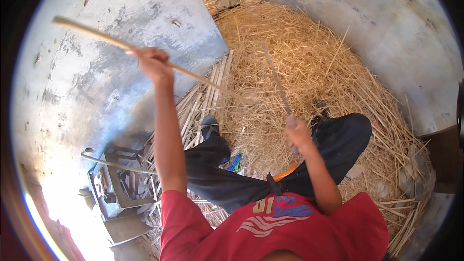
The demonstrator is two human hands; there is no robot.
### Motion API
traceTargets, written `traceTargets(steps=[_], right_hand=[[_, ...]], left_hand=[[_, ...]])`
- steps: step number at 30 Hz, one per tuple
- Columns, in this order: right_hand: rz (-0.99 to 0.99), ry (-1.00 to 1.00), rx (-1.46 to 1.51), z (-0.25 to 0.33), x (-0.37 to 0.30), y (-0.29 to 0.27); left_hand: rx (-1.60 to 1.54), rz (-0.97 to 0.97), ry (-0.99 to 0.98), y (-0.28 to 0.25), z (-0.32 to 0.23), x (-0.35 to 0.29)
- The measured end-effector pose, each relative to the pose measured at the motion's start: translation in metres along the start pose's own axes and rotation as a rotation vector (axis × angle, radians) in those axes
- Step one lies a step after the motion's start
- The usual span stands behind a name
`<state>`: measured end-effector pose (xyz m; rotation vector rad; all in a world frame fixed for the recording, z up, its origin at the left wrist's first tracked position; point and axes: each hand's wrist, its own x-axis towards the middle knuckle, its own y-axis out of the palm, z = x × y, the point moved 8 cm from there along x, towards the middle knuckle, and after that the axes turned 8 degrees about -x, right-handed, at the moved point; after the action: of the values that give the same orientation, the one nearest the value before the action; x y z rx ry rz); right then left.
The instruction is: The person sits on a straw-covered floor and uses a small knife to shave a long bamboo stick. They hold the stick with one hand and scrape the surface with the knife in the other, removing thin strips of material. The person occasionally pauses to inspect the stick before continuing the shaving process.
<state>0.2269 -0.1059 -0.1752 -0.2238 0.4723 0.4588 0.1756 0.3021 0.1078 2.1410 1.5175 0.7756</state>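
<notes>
My left hand (154,64), raised at the left, is closed around a long pale stick (99,35) that looks like split bamboo. The stick slants from the upper left down toward the middle, its lower end blurred over the shavings. In front of my right knee, my right hand (299,137) grips the handle of a long, narrow-bladed knife (277,78). The blade points up and away from me, slightly to the left, apart from my left hand. Its tip lies near the stick's lower end, though I cannot tell whether they touch.
Straw-coloured shavings (295,34) cover the floor ahead. Pale strips (218,84) lie by my left shoe (209,126). A wooden frame (116,183) stands at the left. Between my legs are an orange object (285,172) and a blue-green scrap (235,162). Worn walls (159,14) surround me.
</notes>
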Motion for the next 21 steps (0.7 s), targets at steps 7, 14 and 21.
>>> traceTargets(steps=[7,14,21], right_hand=[[-0.558,-0.377,-0.032,0.08,-0.033,-0.226],[-0.672,-0.225,0.457,-0.014,-0.049,-0.372],[-1.005,0.189,0.311,-0.282,-0.074,-0.431]], left_hand=[[-0.288,0.222,0.228,0.06,-0.173,-0.05],[-0.554,0.272,0.189,0.039,-0.183,-0.05],[-0.856,0.339,-0.05,0.05,-0.141,-0.056]])
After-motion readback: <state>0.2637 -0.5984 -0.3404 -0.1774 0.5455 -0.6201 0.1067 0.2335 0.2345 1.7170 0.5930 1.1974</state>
